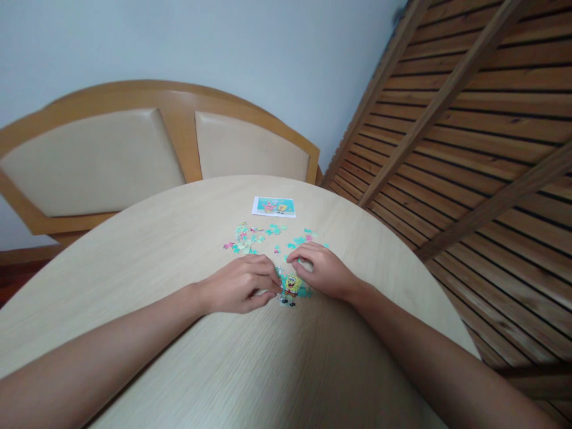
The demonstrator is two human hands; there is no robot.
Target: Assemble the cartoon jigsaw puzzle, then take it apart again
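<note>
A small joined patch of jigsaw puzzle (293, 288) with a yellow cartoon figure lies on the round pale wooden table (179, 250), between my two hands. My left hand (241, 284) rests on the table with its fingers curled, fingertips touching the patch's left edge. My right hand (319, 270) lies on the patch's right side, fingers bent and pressed down on the pieces. Several loose teal and pink puzzle pieces (254, 237) are scattered just beyond my hands. A small reference picture card (274, 206) lies farther back.
Behind the table stands a wooden bench back with two beige padded panels (93, 161). A slatted wooden wall (482, 137) runs along the right. The table's curved edge (451, 316) falls away close to my right forearm.
</note>
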